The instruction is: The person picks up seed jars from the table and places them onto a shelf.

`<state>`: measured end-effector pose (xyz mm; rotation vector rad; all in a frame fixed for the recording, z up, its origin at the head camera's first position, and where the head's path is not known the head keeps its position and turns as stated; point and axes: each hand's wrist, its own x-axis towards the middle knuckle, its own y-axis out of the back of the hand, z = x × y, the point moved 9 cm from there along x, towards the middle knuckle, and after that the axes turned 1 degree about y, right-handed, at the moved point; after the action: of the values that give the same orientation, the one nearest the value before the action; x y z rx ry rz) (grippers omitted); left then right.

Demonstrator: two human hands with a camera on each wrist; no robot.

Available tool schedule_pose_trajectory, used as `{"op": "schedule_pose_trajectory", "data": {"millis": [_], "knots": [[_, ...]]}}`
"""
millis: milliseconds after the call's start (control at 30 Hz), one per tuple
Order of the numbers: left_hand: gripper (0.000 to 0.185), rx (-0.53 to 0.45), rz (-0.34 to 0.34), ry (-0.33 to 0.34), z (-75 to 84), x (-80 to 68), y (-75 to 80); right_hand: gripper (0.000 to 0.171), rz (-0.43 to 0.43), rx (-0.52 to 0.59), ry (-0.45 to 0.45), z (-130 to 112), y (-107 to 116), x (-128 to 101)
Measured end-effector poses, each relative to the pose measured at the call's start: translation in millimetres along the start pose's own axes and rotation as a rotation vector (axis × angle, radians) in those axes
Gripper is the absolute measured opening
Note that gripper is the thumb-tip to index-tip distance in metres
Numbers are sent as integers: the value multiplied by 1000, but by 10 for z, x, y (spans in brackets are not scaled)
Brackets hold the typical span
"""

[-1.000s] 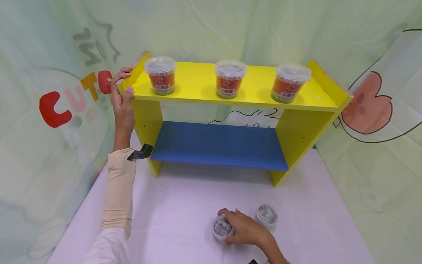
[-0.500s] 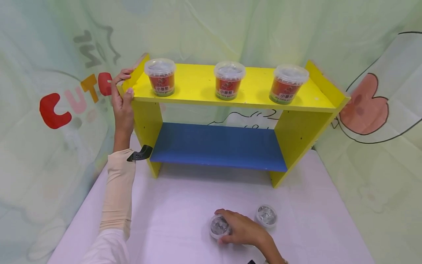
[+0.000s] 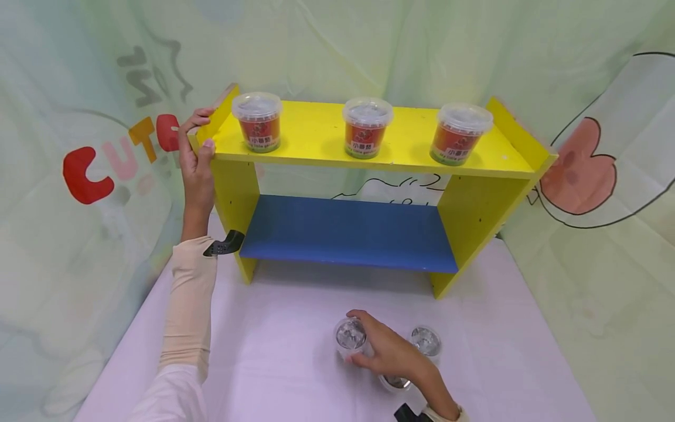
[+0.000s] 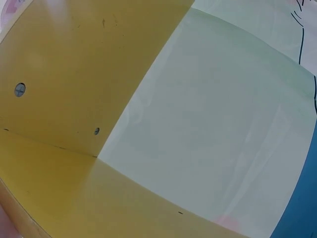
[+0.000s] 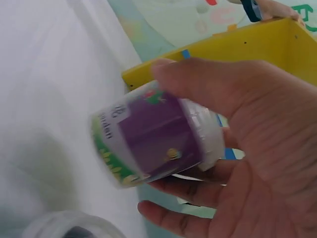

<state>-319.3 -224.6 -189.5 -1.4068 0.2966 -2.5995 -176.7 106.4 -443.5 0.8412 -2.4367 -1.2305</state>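
My left hand (image 3: pixel 197 167) grips the upper left corner of a small yellow shelf (image 3: pixel 311 126), thumb at its front edge. In the left wrist view only the yellow boards (image 4: pixel 89 64) and the backdrop show, with that hand's grip out of sight. My right hand (image 3: pixel 387 349) holds a lidded plastic cup (image 3: pixel 350 335) between thumb and fingers. The right wrist view shows the cup's purple label (image 5: pixel 158 134), and the cup appears raised off the white cloth. One clear-lidded cup (image 3: pixel 426 340) stands right of this hand; another cup (image 3: pixel 395 383) is partly hidden beneath the wrist.
On the yellow top board stand three red-labelled cups: one left (image 3: pixel 259 126), one in the middle (image 3: pixel 365 129) and one right (image 3: pixel 457 136). The blue lower board (image 3: pixel 348 231) spans the side panels. A printed curtain (image 3: pixel 590 264) surrounds the cloth-covered table (image 3: pixel 285 351).
My right hand has lifted its cup and moved it forward, toward the shelf. A cup under the wrist has come into view. The left hand keeps its grip on the shelf corner.
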Motion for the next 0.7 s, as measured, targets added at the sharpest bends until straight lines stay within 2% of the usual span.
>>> {"op": "schedule_pose_trajectory", "data": {"millis": [133, 300, 433, 600, 700], "knots": [[31, -3, 1, 2, -13, 5, 6, 76, 137, 24, -10, -18, 168, 7], [31, 6, 2, 3, -19, 12, 4, 71, 306, 212, 44, -56, 387, 26], [31, 5, 8, -1, -21, 13, 21, 67, 338, 415, 58, -50, 475, 74], [32, 0, 5, 5, -30, 9, 20, 59, 310, 683, 97, -73, 524, 134], [31, 4, 7, 8, -27, 8, 13, 57, 293, 797, 114, -93, 560, 166]]}}
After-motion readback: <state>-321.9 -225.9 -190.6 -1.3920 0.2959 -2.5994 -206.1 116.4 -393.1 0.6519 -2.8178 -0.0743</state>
